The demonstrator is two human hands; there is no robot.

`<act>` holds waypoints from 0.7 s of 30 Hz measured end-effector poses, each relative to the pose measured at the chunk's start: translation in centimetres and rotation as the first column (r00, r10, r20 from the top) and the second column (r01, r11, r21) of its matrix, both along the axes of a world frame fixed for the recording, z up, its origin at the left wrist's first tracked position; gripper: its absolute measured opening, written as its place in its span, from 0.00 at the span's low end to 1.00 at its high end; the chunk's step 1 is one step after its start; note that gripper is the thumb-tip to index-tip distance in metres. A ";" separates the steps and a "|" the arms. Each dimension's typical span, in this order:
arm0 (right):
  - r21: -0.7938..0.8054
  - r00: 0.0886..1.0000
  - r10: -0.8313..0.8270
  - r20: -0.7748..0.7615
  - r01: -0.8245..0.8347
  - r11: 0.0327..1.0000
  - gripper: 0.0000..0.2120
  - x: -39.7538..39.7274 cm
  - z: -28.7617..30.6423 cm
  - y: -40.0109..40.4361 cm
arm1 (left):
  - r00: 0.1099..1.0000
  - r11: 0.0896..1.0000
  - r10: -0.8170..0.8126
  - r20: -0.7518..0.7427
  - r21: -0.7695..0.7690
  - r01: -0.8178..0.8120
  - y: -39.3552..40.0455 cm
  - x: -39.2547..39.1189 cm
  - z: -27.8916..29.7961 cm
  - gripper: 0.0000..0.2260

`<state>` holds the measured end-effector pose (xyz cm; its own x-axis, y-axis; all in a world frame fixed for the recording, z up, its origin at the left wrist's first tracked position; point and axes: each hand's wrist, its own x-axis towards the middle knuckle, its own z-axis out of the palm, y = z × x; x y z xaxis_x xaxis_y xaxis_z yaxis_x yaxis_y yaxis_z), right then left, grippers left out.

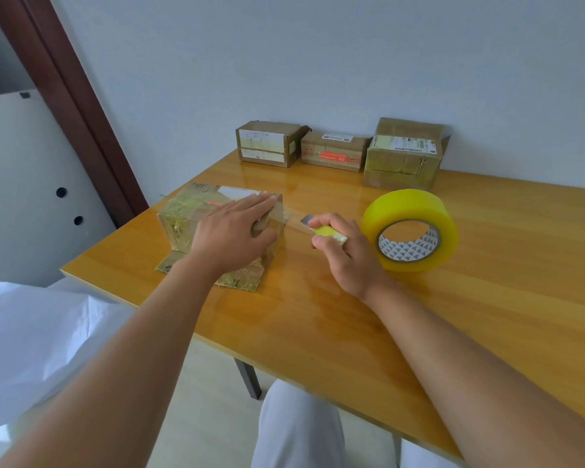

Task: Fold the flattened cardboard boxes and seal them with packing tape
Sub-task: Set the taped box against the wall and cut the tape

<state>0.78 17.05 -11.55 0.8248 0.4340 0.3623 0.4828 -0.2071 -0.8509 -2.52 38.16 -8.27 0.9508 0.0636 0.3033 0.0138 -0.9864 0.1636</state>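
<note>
Box (196, 214) under flat left hand (232, 233); right hand (343, 251) fingers grip cutter (325, 230), seemingly at tape.

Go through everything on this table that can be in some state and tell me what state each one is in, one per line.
Near box: folded up, taped over, flaps splayed at its base.
Left hand: flat, pressing on the near box.
Right hand: gripping the yellow knife.
Yellow knife: blade out, at the tape strip.
Tape strip: stretched off the box, uncut.
Tape roll: tilted on the table.
Three far boxes: assembled, taped.
</note>
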 end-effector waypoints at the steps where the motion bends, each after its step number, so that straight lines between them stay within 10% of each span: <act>1: -0.005 1.000 0.000 0.000 0.000 1.000 0.11 0.0 0.1 0.0 | 1.000 1.000 0.002 -0.002 0.000 -0.002 -0.1 0.0 0.0 0.25; 13: -0.065 0.995 0.040 -0.094 -0.046 0.997 0.23 0.4 -0.3 0.2 | 1.000 1.000 0.003 -0.012 0.008 -0.003 -0.2 0.0 0.0 0.26; 21: -0.052 0.982 0.084 -0.170 -0.094 0.994 0.13 0.4 0.1 0.2 | 1.000 1.000 0.000 -0.006 0.011 0.000 -0.2 -0.1 0.1 0.25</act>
<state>1.19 17.23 -11.46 0.8287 0.5253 0.1935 0.3533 -0.2226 -0.9087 -2.62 37.92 -8.21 0.9525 0.0606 0.2983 0.0152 -0.9882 0.1522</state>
